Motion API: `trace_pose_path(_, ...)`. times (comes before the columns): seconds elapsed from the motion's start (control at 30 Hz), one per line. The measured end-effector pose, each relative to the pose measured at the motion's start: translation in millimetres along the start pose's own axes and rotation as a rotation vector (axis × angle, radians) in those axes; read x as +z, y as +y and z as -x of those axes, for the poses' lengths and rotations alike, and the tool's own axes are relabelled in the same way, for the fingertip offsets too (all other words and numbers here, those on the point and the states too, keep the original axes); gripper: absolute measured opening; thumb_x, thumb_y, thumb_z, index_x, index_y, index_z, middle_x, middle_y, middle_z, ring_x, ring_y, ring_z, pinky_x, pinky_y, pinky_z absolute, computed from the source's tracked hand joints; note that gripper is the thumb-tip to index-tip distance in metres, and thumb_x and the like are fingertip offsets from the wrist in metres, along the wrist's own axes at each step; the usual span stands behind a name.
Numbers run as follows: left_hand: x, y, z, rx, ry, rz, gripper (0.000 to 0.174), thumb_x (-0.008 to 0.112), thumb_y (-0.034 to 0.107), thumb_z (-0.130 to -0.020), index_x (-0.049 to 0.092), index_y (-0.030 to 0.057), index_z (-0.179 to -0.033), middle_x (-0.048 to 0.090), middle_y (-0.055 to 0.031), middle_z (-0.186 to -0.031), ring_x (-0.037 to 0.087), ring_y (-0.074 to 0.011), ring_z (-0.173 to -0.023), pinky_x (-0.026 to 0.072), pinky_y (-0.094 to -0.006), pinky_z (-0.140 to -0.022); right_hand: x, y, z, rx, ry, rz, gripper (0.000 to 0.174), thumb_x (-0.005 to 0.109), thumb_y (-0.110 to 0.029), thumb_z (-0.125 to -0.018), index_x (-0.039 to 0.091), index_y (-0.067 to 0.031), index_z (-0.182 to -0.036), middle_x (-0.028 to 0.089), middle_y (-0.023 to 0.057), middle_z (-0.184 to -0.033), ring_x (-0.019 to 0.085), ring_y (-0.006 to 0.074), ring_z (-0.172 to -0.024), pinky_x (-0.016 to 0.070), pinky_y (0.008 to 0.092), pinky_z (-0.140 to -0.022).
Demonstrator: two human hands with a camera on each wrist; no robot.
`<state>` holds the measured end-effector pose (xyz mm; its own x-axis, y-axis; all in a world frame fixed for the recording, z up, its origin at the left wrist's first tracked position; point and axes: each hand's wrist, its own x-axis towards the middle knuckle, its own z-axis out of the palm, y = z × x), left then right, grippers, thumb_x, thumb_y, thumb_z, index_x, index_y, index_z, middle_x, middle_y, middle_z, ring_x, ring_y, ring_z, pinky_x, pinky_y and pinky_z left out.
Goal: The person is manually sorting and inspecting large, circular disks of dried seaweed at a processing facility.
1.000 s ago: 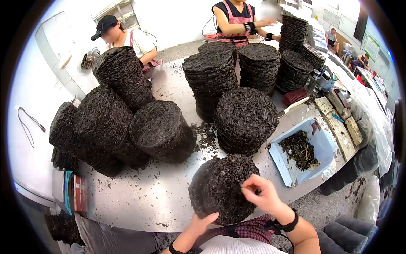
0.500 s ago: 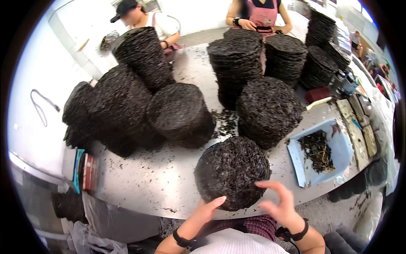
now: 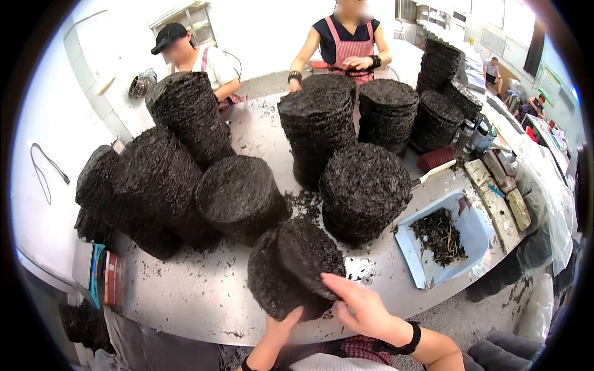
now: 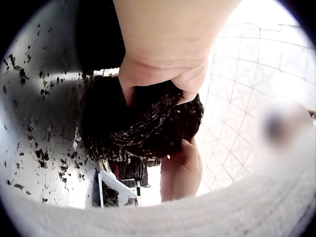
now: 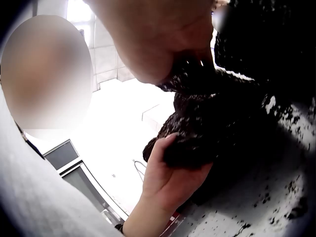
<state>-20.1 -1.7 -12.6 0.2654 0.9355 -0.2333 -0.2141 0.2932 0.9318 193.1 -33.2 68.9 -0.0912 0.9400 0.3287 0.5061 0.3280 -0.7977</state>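
A stack of dark, round dried seaweed cakes (image 3: pixel 263 281) is at the table's front edge, close to my body. My left hand (image 3: pixel 279 331) grips its near side, thumb over the top edge; the left wrist view shows the fingers (image 4: pixel 129 94) around it. My right hand (image 3: pixel 368 309) holds the edge of a tilted upper layer of seaweed (image 3: pixel 303 250), raised at the right from the layers below. In the right wrist view, that hand (image 5: pixel 163 44) curls over the dark layer, partly hiding it, with my left hand (image 5: pixel 170 185) below.
Another seaweed stack (image 3: pixel 365 191) stands just behind, with several more at left and back. At right lie a blue dustpan (image 3: pixel 405 263) of scraps and a brush (image 3: pixel 436 159). Crumbs dot the metal table (image 3: pixel 179 297). Two people in aprons (image 3: pixel 349 52) are across it.
My right hand went from pinching above the stack's top, to loose beside it, to holding a raised layer. My left hand stays on the stack. The person opposite moved their arms.
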Motion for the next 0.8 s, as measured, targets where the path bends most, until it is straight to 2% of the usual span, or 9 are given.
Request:
trace_pose_path(0.17,-10.9,26.2,-2.9,-0.006,0.049,0.219,0.061,0.061,0.008,-0.073,0.042,0.0023,-0.131,0.054,-0.0127,-0.124,0.053,-0.0288,-0.115,0.0440,-0.0436,-0.098,-47.0,24.7,-2.5,0.072,0.711,0.158,0.046,0.045,-0.001,-0.087,0.043,0.0050,-0.133,0.053,0.0167,-0.129,0.052,0.0209,-0.118,0.0410,0.0325,-0.096)
trace_pose_path(0.23,-19.3,29.3,-4.1,0.020,0.013,0.270,0.061,0.061,0.008,-0.073,0.042,0.0022,-0.131,0.054,-0.0128,-0.124,0.053,-0.0289,-0.115,0.0439,-0.0446,-0.098,-68.9,18.6,-36.3,-0.038,0.874,-0.633,0.044,0.044,-0.007,-0.092,0.041,0.0051,-0.134,0.052,0.0149,-0.127,0.049,0.0186,-0.118,0.0372,0.0327,-0.100)
trace_pose_path(0.3,-13.6,40.2,-0.4,-0.017,0.007,0.406,0.062,0.061,0.008,-0.072,0.042,0.0021,-0.131,0.054,-0.0128,-0.124,0.054,-0.0292,-0.114,0.0440,-0.0450,-0.099,-93.9,38.8,-47.3,0.110,0.890,-0.820,0.046,0.047,-0.012,-0.093,0.039,0.0041,-0.136,0.051,0.0128,-0.129,0.048,0.0188,-0.119,0.0335,0.0324,-0.102)
trace_pose_path(0.33,-16.6,39.1,-1.2,-0.014,-0.004,0.409,0.062,0.061,0.008,-0.072,0.042,0.0021,-0.131,0.054,-0.0128,-0.124,0.054,-0.0292,-0.114,0.0440,-0.0448,-0.099,-102.1,63.8,-50.4,0.329,1.002,-0.882,0.049,0.049,-0.014,-0.093,0.039,-0.0018,-0.139,0.050,0.0090,-0.132,0.043,0.0182,-0.124,0.0280,0.0352,-0.106)
trace_pose_path(0.5,-16.2,40.7,-0.6,-0.057,0.002,0.490,0.060,0.059,0.009,-0.072,0.043,0.0011,-0.130,0.055,-0.0128,-0.123,0.054,-0.0295,-0.113,0.0432,-0.0451,-0.099,-83.5,76.2,-39.4,0.212,0.897,-0.282,0.051,0.047,-0.009,-0.093,0.035,-0.0056,-0.142,0.031,0.0097,-0.148,0.025,0.0206,-0.138,0.0141,0.0344,-0.112)
trace_pose_path(0.63,-21.1,35.7,-3.6,-0.081,-0.085,0.603,0.060,0.057,0.007,-0.075,0.042,0.0008,-0.132,0.054,-0.0154,-0.127,0.053,-0.0324,-0.115,0.0411,-0.0487,-0.101,-67.6,61.8,-12.4,0.234,0.762,-0.494,0.033,0.049,-0.008,-0.092,0.049,-0.0040,-0.125,0.057,0.0077,-0.115,0.054,0.0156,-0.105,0.0432,0.0297,-0.089)
trace_pose_path(0.67,-17.0,40.2,-3.3,-0.098,-0.114,0.592,0.060,0.057,0.008,-0.075,0.042,0.0014,-0.132,0.054,-0.0154,-0.126,0.052,-0.0323,-0.116,0.0413,-0.0481,-0.100,-67.2,62.7,-6.0,0.248,0.670,-0.525,0.026,0.049,-0.009,-0.094,0.051,-0.0032,-0.118,0.062,0.0052,-0.092,0.058,0.0116,-0.079,0.0464,0.0252,-0.070)
trace_pose_path(0.7,-17.1,36.5,-6.9,-0.125,-0.117,0.571,0.061,0.057,0.009,-0.073,0.042,0.0006,-0.132,0.054,-0.0158,-0.126,0.054,-0.0330,-0.114,0.0429,-0.0486,-0.099,-66.3,56.6,-1.9,0.296,0.594,-0.526,0.025,0.049,-0.011,-0.095,0.051,-0.0022,-0.118,0.064,0.0066,-0.086,0.058,0.0120,-0.071,0.0464,0.0250,-0.066)
trace_pose_path(0.8,-26.1,26.5,-5.0,-0.156,-0.062,0.480,0.063,0.058,0.009,-0.071,0.041,-0.0004,-0.132,0.055,-0.0174,-0.123,0.057,-0.0343,-0.109,0.0475,-0.0505,-0.093,-60.3,51.1,-1.2,0.390,0.366,-0.586,0.028,0.050,-0.013,-0.095,0.049,-0.0016,-0.121,0.065,0.0078,-0.091,0.059,0.0108,-0.072,0.0461,0.0233,-0.065)
